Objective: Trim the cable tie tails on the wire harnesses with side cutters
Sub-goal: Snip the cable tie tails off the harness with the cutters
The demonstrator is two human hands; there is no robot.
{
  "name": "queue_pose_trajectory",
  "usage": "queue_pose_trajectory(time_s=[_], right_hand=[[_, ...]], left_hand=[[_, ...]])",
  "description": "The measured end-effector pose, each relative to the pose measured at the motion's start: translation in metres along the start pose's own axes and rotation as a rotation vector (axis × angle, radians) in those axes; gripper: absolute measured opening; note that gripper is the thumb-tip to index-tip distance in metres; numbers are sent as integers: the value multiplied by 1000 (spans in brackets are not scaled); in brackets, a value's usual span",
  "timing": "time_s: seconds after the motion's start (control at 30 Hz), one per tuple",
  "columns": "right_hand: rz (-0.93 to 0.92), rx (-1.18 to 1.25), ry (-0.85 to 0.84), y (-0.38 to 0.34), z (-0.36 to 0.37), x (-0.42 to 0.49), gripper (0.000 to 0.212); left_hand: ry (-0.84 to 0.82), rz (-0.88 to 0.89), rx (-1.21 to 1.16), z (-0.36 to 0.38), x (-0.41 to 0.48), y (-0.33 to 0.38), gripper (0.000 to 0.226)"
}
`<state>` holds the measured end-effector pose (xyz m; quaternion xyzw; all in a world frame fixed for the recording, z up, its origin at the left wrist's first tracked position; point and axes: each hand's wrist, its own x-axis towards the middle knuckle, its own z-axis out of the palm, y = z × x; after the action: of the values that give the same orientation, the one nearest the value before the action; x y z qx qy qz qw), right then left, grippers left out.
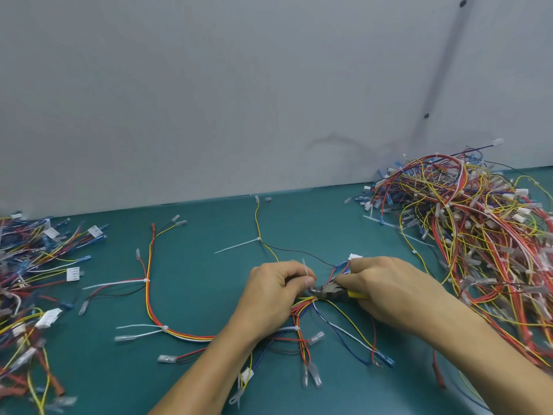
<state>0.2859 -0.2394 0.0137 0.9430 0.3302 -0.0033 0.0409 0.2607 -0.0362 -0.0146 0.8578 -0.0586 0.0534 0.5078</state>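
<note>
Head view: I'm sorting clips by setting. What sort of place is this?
Probably a wire-harness assembly bench: a green mat, a big harness pile on the right, and the right hand holding cutters at a tie tail pinched by the left hand.

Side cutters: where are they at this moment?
The side cutters sit lower centre in the head view, held in the right hand, nose at the harness beside the left hand pinching a tie tail.

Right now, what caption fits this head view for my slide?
Right hand holds yellow-handled side cutters beside a cable tie tail that the left hand pinches.
</note>
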Motion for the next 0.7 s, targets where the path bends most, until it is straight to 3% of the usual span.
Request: queue_pose_trajectory(time_s=[0.47,0.7], right_hand=[[38,-6,6,-7,-2,-1,28],[181,113,70,-5,-11,-2,14]], left_hand=[[-5,-29,-14,-2,1,2,16],[165,-163,-485,-33,4,12,17]])
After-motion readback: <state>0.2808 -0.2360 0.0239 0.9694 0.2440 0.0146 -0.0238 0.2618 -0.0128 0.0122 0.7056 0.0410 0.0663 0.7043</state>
